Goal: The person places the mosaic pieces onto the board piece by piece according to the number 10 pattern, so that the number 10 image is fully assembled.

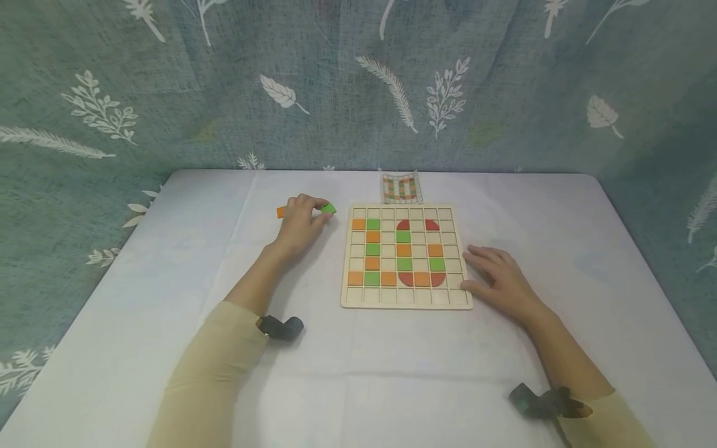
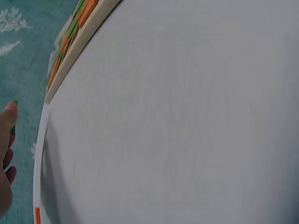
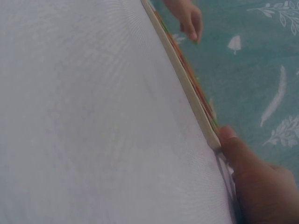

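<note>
Above the table, left of the wooden grid board (image 1: 406, 299), my left hand (image 1: 298, 225) pinches a green tile (image 1: 328, 208) between thumb and fingers. The left wrist view catches the tile's thin edge at the fingertips. An orange tile (image 1: 281, 212) lies just beyond that hand, partly hidden behind it. My right hand (image 1: 502, 285) rests at the board's right side, its fingers loosely bent and the fingertips at the edge. In the right wrist view its thumb lies at the board's near corner. Orange, green and red tiles, some of them rounded, fill several cells of the grid.
A small printed card (image 1: 401, 188) with a coloured grid pattern lies behind the board, near the table's back edge. White cloth covers the table (image 1: 347, 386). Behind it hangs a blue-green curtain (image 1: 336, 137) with white leaves.
</note>
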